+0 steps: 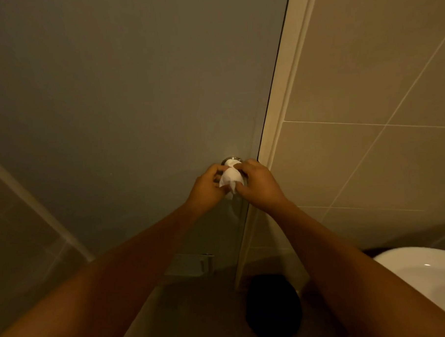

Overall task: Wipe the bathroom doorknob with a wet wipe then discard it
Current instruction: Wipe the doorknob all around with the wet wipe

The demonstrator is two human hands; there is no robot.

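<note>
A white wet wipe (230, 177) is draped over the round metal doorknob (231, 159) near the right edge of a grey door (126, 96). Only the knob's top rim shows above the wipe. My left hand (209, 188) pinches the wipe from the left side. My right hand (258, 186) grips the wipe from the right, its fingers curled around the covered knob. Both forearms reach in from the bottom of the view.
A cream door frame (281, 99) runs beside the door, with beige wall tiles (378, 90) to its right. A white basin or toilet rim (430, 274) sits at the lower right. A dark round object (272, 311) lies on the floor below the knob.
</note>
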